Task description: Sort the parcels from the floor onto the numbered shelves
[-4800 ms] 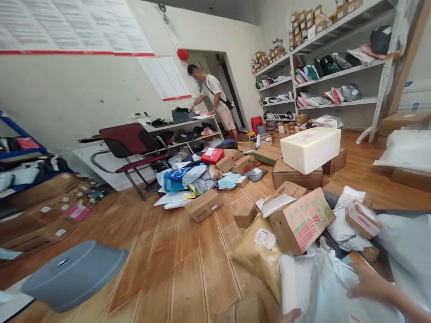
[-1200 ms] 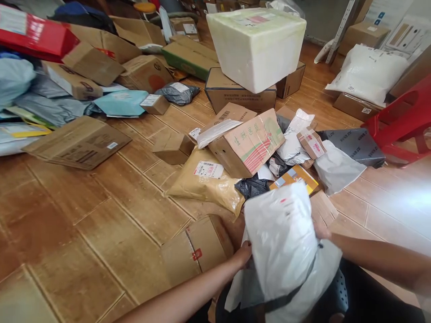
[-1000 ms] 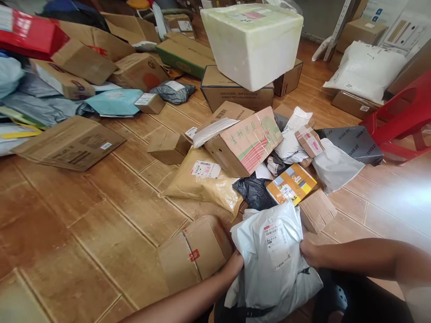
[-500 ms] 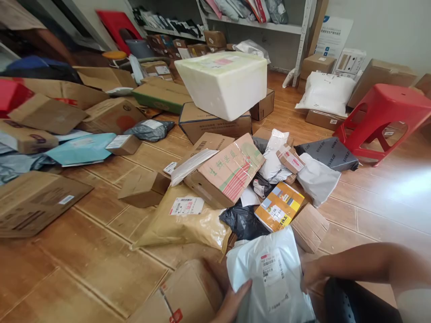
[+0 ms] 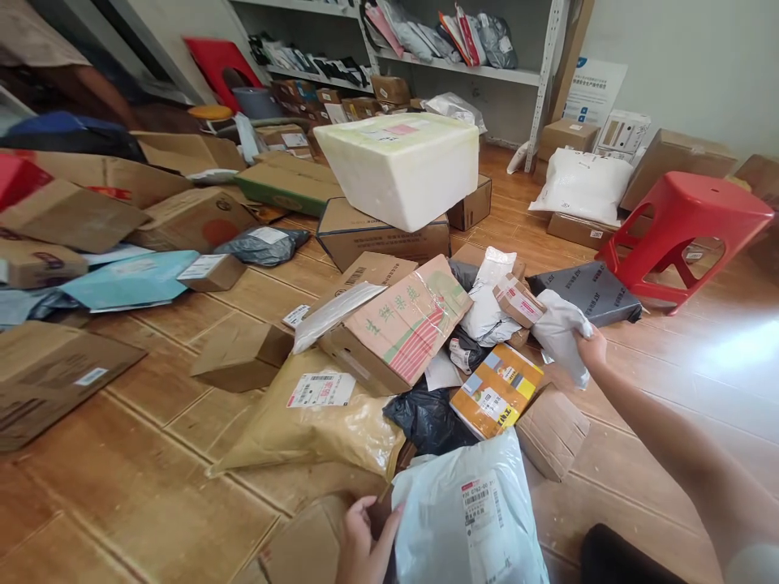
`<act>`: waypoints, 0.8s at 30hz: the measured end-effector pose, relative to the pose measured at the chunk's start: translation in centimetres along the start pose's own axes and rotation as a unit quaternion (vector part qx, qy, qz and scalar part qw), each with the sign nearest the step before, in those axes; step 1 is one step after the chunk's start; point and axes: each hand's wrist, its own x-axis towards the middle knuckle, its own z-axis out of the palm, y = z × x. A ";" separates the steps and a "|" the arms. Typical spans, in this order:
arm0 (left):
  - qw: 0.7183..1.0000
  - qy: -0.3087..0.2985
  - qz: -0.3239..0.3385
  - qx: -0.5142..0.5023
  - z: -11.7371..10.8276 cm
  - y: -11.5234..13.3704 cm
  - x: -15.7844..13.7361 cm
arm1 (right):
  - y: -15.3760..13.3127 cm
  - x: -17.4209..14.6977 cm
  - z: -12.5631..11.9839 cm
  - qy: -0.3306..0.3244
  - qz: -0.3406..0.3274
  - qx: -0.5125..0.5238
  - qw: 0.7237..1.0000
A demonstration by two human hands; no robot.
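My right hand (image 5: 591, 350) reaches out to the right side of the parcel pile. Its fingers are closed on the edge of a white mailing bag (image 5: 561, 328), which is partly lifted and creased. At the bottom, my left hand (image 5: 365, 542) has thumb and fingers apart; the thumb is at the left edge of a larger pale plastic mailing bag (image 5: 475, 515) with a printed label. A cardboard box (image 5: 307, 539) lies beside the left hand, partly hidden by it. Between the hands are an orange-and-yellow parcel (image 5: 502, 388) and a small brown box (image 5: 553, 430).
A white foam box (image 5: 402, 174) rests on a carton behind the pile. A fruit carton (image 5: 407, 320) leans over a tan padded bag (image 5: 322, 414). A red stool (image 5: 699, 227) stands right; several cartons lie left. Another person's arm (image 5: 103, 89) shows at top left.
My right hand has left the large pale bag and moved forward to grasp the white mailing bag, raising its edge. My left hand has shifted left, its fingers now in sight.
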 end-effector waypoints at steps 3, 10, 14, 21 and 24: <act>0.989 -0.124 -0.007 -0.077 -0.3 3.9 0.4 | -2.4 -5.8 1.0 -0.016 -0.164 0.032 0.986; 0.856 -0.365 -0.181 -0.318 3.5 10.2 1.1 | -2.0 -23.0 3.9 -0.438 -0.350 0.044 0.827; 0.888 -0.265 -0.245 -0.283 5.2 10.1 1.3 | -0.9 -23.6 5.3 -0.526 -0.392 0.045 0.753; 0.903 -0.202 -0.259 -0.277 5.2 8.7 2.6 | -4.1 -13.9 9.0 -0.259 -0.182 -0.125 0.940; 0.905 -0.199 -0.252 -0.278 4.7 8.6 2.1 | -4.3 -13.1 9.1 -0.358 -0.117 -0.094 0.922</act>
